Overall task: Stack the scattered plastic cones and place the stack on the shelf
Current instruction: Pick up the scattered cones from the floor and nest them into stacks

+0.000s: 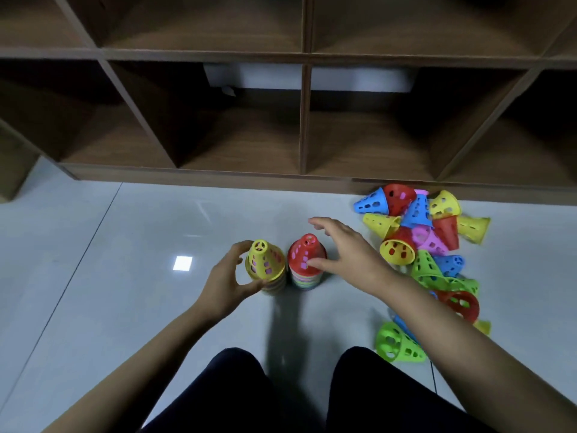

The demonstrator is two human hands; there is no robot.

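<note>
Left hand (229, 278) grips the yellow-topped stack (265, 267), right hand (345, 254) spreads wide at the red-topped stack (304, 260); the loose cones (421, 239) and the shelf (218, 178) placement remain.

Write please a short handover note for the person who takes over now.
Left hand: fingers curled round the yellow-topped stack, upright on the floor.
Right hand: open, beside the red-topped stack.
Done: two stacks built.
Left to do: many loose cones lie at the right, by the shelf; stack them, then put the stack on the shelf.
</note>
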